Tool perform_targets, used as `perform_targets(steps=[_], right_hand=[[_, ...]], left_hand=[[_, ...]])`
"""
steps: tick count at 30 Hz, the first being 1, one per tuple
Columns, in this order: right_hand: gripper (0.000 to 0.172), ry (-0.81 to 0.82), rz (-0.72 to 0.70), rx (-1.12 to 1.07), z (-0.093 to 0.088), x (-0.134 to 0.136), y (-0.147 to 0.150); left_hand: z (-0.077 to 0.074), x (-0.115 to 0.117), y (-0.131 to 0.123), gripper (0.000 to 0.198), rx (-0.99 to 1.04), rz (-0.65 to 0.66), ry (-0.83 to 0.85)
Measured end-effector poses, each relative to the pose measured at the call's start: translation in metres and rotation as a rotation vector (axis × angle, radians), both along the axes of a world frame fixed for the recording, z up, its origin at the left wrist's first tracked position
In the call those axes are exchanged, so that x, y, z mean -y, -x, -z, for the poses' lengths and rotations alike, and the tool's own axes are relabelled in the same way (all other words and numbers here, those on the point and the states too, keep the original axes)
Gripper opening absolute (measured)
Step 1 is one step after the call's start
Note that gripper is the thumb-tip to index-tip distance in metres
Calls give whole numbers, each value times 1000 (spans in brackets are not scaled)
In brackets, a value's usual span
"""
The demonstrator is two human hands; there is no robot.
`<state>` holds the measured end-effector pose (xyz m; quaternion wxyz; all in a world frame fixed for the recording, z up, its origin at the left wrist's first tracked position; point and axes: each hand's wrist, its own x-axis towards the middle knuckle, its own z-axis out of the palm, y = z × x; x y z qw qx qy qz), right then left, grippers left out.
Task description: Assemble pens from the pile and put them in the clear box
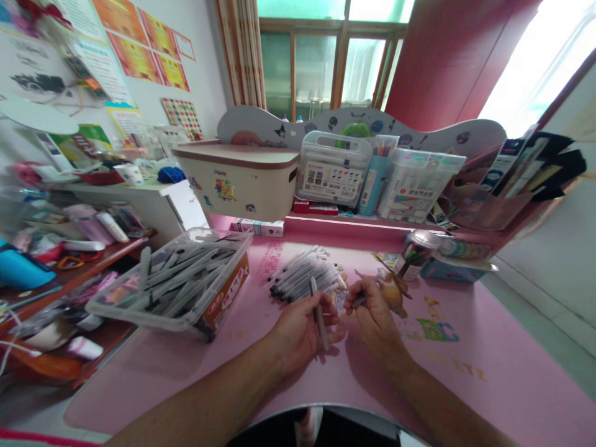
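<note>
My left hand [305, 326] is closed around a pen barrel [320, 320], grey and see-through, that slants across the palm above the pink desk. Close by on the right, my right hand [370, 307] has its fingers curled together around a small dark piece, perhaps a pen cap; the fingers hide most of it. Just beyond both hands lies a heap of thin white pen refills [305, 273] with dark tips at their left ends. To the left stands a clear plastic box [186, 323] full of grey pen barrels.
Along the desk's back shelf stand a lidded cream bin [237, 180], a clear marker case [333, 171] and a second marker box [414, 186]. A round jar [416, 254] and a blue box [456, 270] sit at the right rear. Cluttered shelves [116, 248] flank the left side.
</note>
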<state>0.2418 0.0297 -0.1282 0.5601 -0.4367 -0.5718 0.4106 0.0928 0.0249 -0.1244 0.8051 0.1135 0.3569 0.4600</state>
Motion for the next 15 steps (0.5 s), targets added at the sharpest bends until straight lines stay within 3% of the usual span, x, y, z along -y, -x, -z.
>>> perform_targets(steps=[2, 5, 10, 15], right_hand=[[20, -172, 45, 167, -4, 5, 2], [22, -292, 14, 308, -3, 11, 8], [19, -379, -114, 453, 8, 13, 15], [24, -366, -190, 491, 12, 14, 13]], left_hand=[[0, 2, -4, 21, 38, 35, 78], [-1, 5, -11, 20, 84, 28, 99], [-3, 9, -17, 23, 60, -53, 154], [-5, 9, -17, 25, 83, -110, 215]])
